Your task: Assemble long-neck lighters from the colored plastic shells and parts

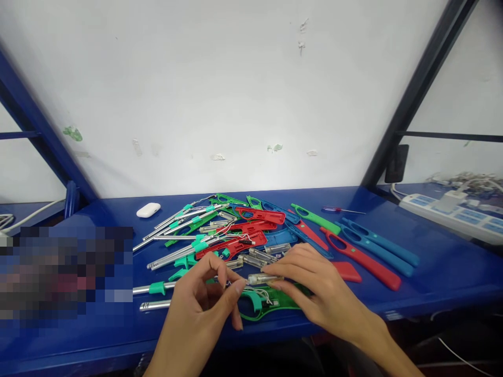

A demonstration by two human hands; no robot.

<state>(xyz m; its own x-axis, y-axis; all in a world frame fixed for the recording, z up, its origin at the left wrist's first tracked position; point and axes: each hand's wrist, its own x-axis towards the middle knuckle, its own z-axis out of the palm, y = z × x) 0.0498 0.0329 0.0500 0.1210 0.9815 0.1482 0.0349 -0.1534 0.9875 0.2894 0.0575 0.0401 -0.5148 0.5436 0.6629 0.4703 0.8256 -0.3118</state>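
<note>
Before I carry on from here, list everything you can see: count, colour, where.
Earbud case: one, white, back left
Metal tubes: several, silver, left
Clips: several, teal, on tubes and loose
Open shells: several, red, green, blue, middle
Clear cylinders: several, middle; one held
Looped handles: four, one green, one red, two blue, right
Screwdriver: one, purplish handle, back right
Phone: one, black, by right post
Power strip: one, white and blue, far right
Table: one, blue, beneath
Wall: white, behind
Left hand: at the held cylinder's left end
Right hand: gripping that cylinder
</note>
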